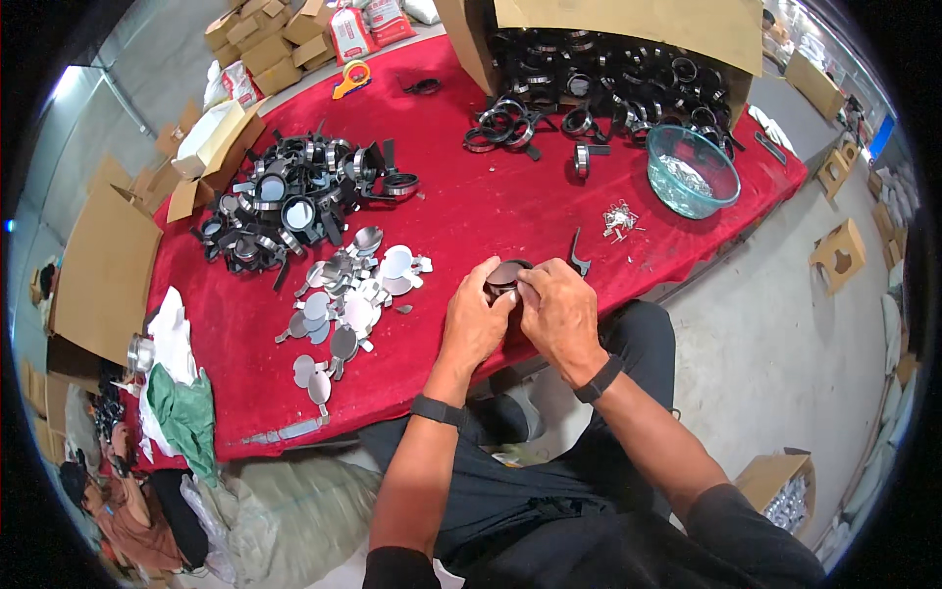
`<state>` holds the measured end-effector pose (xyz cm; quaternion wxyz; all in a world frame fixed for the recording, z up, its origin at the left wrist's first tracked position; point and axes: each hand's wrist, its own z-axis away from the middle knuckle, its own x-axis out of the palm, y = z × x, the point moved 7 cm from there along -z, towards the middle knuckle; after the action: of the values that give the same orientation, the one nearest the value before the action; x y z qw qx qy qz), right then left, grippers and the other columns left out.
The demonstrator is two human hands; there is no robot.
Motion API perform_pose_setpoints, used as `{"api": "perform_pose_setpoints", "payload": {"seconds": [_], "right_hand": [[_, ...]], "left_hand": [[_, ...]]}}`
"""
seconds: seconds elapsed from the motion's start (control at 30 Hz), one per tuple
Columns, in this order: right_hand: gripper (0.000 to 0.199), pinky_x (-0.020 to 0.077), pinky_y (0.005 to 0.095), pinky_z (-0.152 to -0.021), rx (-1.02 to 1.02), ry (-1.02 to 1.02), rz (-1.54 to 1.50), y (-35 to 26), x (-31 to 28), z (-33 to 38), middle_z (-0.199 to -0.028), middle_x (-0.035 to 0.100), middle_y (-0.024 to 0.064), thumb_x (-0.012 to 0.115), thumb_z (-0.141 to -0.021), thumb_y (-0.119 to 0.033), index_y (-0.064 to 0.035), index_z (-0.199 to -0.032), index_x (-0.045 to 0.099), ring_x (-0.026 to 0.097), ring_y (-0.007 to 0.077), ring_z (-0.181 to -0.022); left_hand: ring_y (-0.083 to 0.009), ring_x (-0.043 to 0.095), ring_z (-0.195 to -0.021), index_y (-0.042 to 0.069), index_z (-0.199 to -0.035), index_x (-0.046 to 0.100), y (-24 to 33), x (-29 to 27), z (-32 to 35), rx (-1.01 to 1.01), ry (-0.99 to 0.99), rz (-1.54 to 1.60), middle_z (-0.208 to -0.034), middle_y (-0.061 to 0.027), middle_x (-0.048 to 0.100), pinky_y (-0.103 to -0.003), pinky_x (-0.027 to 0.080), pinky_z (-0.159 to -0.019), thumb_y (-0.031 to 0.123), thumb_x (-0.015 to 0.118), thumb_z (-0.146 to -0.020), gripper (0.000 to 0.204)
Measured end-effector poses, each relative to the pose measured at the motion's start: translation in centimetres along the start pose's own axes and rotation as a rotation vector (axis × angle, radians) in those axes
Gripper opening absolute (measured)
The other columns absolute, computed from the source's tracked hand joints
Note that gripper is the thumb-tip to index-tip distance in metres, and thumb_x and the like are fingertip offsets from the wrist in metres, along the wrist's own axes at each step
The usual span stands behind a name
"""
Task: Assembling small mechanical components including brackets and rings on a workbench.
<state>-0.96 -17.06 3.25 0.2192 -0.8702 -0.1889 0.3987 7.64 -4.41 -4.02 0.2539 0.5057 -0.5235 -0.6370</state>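
Note:
Close to the table's front edge, my two hands meet around a black ring-shaped part with a dark round disc [507,274]. My left hand [473,319] curls its fingers and thumb about the ring's left side. On the other side my right hand [561,312] pinches the rim with fingertips and thumb, hiding much of it. A small dark lever-shaped piece [580,255] lies just beyond my right hand. Left of my hands, flat metal discs with tabs [358,306] are heaped loosely. Behind them rises a pile of black rings with handles [294,201], some holding discs.
A glass bowl [693,175] of small metal pieces stands at the right, near loose metal pins [620,222]. A cardboard box [628,15] at the back spills black rings onto the red cloth [461,206]. Yellow tape dispenser [351,80] lies far left. Another person [128,501] is lower left.

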Motion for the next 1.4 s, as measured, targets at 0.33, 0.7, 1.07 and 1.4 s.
{"api": "perform_pose_setpoints", "payload": {"seconds": [0.33,0.7,1.07,1.4], "right_hand": [[0.013,0.0579,0.0464,-0.078,0.044,0.041,0.026,0.1,-1.0,0.9,-0.094,0.069,0.0149,0.075,-0.087,-0.004,-0.0014,-0.1,0.077,0.07,0.0358,-0.089],[0.007,0.056,0.0498,-0.08,-0.058,0.06,-0.06,-0.7,0.3,-3.0,-0.092,0.065,0.0183,0.07,-0.086,-0.006,-0.0006,-0.09,0.071,0.067,0.039,-0.089],[0.007,0.0568,0.0497,-0.077,-0.041,0.006,-0.028,0.3,2.7,-2.3,-0.092,0.066,0.0192,0.07,-0.089,-0.006,-0.0001,-0.092,0.072,0.068,0.0392,-0.089],[0.006,0.0562,0.05,-0.077,-0.027,0.027,-0.018,-0.3,2.5,-2.0,-0.093,0.065,0.0194,0.071,-0.086,-0.003,0.0017,-0.09,0.07,0.067,0.0393,-0.089]], "left_hand": [[-0.0418,0.063,-0.134,-0.005,-0.145,0.062,2.2,0.2,1.5,-0.005,0.086,-0.12,-0.146,-0.0281,0.062,-0.046,0.05,-0.114,0.015,0.074,-0.092,0.057],[-0.0294,0.073,-0.114,-0.007,-0.144,0.063,2.7,-2.1,-0.2,0.169,0.347,-0.201,-0.129,-0.0239,0.073,-0.039,0.055,-0.103,0.014,0.072,-0.095,0.054],[-0.0338,0.07,-0.122,-0.005,-0.145,0.062,0.4,-2.1,-1.2,0.015,0.23,-0.223,-0.137,-0.0275,0.069,-0.041,0.053,-0.106,0.021,0.071,-0.097,0.056],[-0.0298,0.073,-0.116,-0.005,-0.152,0.053,0.1,-2.0,-0.9,0.07,0.293,-0.177,-0.133,-0.0254,0.071,-0.039,0.056,-0.101,0.017,0.073,-0.097,0.063]]}}
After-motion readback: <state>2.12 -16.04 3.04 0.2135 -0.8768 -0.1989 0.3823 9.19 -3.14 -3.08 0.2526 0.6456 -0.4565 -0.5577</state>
